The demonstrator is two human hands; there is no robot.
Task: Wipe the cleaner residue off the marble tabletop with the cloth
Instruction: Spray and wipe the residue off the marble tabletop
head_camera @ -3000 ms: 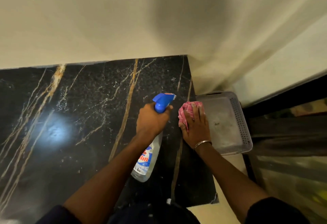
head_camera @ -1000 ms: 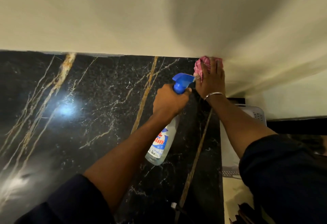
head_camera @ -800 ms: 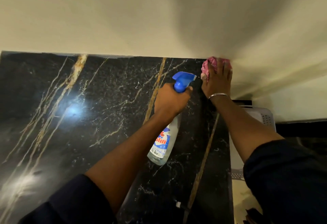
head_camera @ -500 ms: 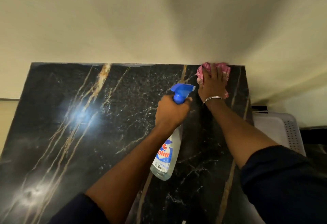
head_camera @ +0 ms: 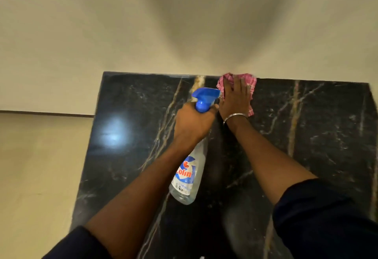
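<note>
The black marble tabletop (head_camera: pixel 306 136) with gold and white veins fills the lower middle and right. A pink checked cloth (head_camera: pixel 251 84) lies at the tabletop's far edge, against the wall. My right hand (head_camera: pixel 235 99) presses flat on the cloth with straight fingers; a metal bangle circles that wrist. My left hand (head_camera: pixel 194 122) grips the neck of a clear spray bottle (head_camera: pixel 188 177) with a blue trigger head, held above the marble just left of the cloth.
A cream wall (head_camera: pixel 184 23) rises straight behind the tabletop's far edge. Beige floor (head_camera: pixel 36 177) lies past the tabletop's left edge. A lamp's bright reflection (head_camera: pixel 113 132) glares on the marble at the left.
My right hand has slid the cloth from the far right corner leftward along the wall edge. My view has swung left; the white basket has left the frame. The bottle stays in my left hand.
</note>
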